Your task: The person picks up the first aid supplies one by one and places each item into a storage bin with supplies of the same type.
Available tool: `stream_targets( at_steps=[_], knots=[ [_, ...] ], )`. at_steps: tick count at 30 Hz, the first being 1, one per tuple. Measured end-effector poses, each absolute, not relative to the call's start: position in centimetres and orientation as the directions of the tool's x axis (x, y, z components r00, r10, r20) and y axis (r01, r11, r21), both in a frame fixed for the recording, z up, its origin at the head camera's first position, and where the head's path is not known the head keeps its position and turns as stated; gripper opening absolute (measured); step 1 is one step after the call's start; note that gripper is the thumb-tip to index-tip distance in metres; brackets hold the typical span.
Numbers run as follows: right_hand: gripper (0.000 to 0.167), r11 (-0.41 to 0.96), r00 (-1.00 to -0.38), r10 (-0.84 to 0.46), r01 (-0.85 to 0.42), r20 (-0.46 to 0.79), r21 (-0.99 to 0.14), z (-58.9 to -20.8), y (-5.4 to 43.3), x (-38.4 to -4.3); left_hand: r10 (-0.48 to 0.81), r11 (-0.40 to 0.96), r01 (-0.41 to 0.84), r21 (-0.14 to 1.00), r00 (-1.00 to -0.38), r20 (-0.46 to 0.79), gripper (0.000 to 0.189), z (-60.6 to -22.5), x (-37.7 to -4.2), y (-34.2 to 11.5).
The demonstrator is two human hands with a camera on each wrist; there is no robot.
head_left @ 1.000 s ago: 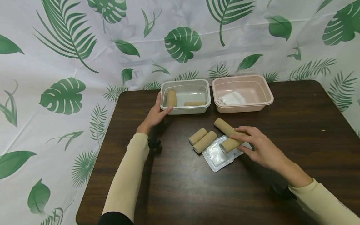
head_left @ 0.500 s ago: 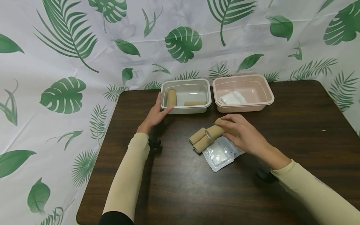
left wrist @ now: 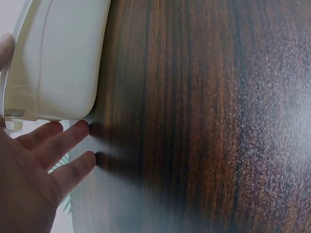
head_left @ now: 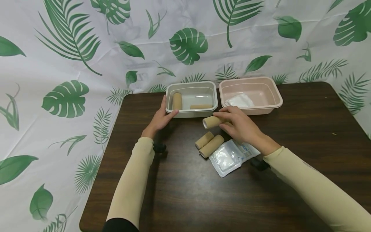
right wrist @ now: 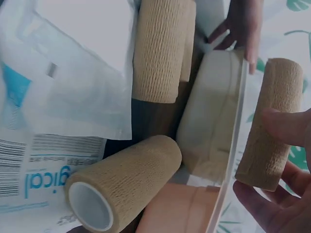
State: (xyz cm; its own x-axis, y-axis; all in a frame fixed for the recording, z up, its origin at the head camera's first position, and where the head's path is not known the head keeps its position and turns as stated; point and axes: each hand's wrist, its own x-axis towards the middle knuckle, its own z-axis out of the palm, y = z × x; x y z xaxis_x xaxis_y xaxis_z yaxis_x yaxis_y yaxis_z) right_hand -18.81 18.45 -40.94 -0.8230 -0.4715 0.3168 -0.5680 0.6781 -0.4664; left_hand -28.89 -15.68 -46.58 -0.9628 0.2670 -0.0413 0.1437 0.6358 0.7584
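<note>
My right hand [head_left: 241, 126] pinches a tan cohesive bandage roll [head_left: 212, 122] between thumb and fingers, raised above the table before the light grey bin [head_left: 191, 113]. Two bandage rolls stand or lie in that bin, an upright-looking one [head_left: 177, 101] and a flat one [head_left: 201, 106]. At the bin's left front corner my left hand [head_left: 158, 120] rests with extended fingers along the outside and thumb by the rim. Two more rolls, a shorter one [head_left: 204, 140] and a longer one [head_left: 212, 146], lie on the table. Another roll [right wrist: 131, 179], under my right hand, shows in the right wrist view.
Right of the grey bin stands a pink bin [head_left: 261, 111] holding a white packet [head_left: 240, 100]. Flat sealed packets [head_left: 226, 158] lie beside the table rolls. A leaf-print curtain [head_left: 116, 64] hangs behind the dark wooden table [head_left: 197, 199].
My right hand has carried its bandage roll left and away from me, from above the packets to near the grey bin's front. My left hand has stayed at the bin's corner.
</note>
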Motion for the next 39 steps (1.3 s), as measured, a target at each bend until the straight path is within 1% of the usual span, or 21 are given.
stream_targets(
  at_steps=[4,7,12,19,27,32,39],
  knots=[
    [0.046,0.703,-0.852,-0.443,-0.523,0.278,-0.483,-41.0,17.8,-19.8,0.267,0.644,0.149,0.75,-0.963,-0.038,0.098,-46.5,-28.9,-15.7],
    [0.046,0.71,-0.861,-0.426,-0.509,0.279,-0.487,-40.9,17.3,-20.7,0.262,0.651,0.145,0.745,-0.964,-0.041,0.098,-46.5,-29.0,-15.7],
    [0.044,0.707,-0.85,-0.423,-0.526,0.313,-0.473,-41.0,16.7,-22.0,0.254,0.651,0.139,0.746,-0.966,-0.041,0.098,-46.6,-29.1,-15.7],
    [0.042,0.714,-0.855,-0.408,-0.517,0.32,-0.472,-41.1,15.5,-23.3,0.259,0.649,0.144,0.747,-0.965,-0.039,0.098,-46.6,-29.2,-15.6],
    [0.041,0.714,-0.837,-0.411,-0.541,0.36,-0.443,-41.4,14.3,-24.8,0.262,0.642,0.151,0.752,-0.965,-0.03,0.098,-46.6,-29.0,-15.6],
    [0.042,0.727,-0.84,-0.427,-0.539,0.333,-0.426,-41.4,13.4,-25.3,0.262,0.64,0.159,0.752,-0.965,-0.019,0.097,-46.7,-29.0,-15.7],
    [0.044,0.767,-0.867,-0.41,-0.496,0.284,-0.408,-41.5,12.4,-25.5,0.261,0.64,0.157,0.752,-0.965,-0.021,0.096,-46.8,-29.0,-15.7]
  ],
)
